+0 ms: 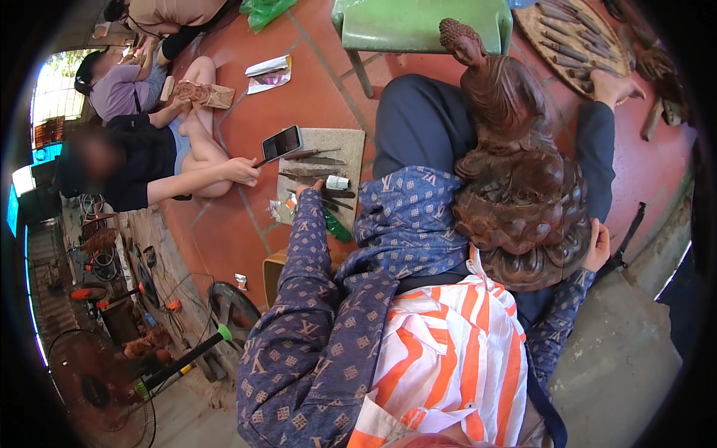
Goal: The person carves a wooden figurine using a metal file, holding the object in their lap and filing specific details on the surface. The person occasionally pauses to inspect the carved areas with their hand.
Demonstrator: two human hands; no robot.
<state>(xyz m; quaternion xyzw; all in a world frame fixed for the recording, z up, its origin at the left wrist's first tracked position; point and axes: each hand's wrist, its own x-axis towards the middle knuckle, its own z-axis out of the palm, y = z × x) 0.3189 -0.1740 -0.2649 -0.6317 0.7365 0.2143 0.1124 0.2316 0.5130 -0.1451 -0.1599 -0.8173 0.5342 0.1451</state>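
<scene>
A dark brown carved wooden Buddha statue (515, 187) stands between my legs, its head pointing away from me and its lotus base nearest my lap. My right hand (597, 246) holds the right side of the base, fingers bent against the wood. Out to the left, my left hand (307, 190) reaches to the near edge of a beige mat (340, 142), its fingers stretched among the carving tools (332, 196); the sleeve covers much of it. Also on the mat are a white roll-shaped thing (337, 183), a wooden-handled tool (302, 154) and a phone (282, 142).
A person (127, 160) sits at left, one hand on a thin dark stick by the phone, the other near a carved wooden piece (194, 92). A green plastic chair (418, 26) stands ahead. A round tray of chisels (556, 37) lies far right, near my bare foot (614, 87). A fan (97, 388) stands lower left.
</scene>
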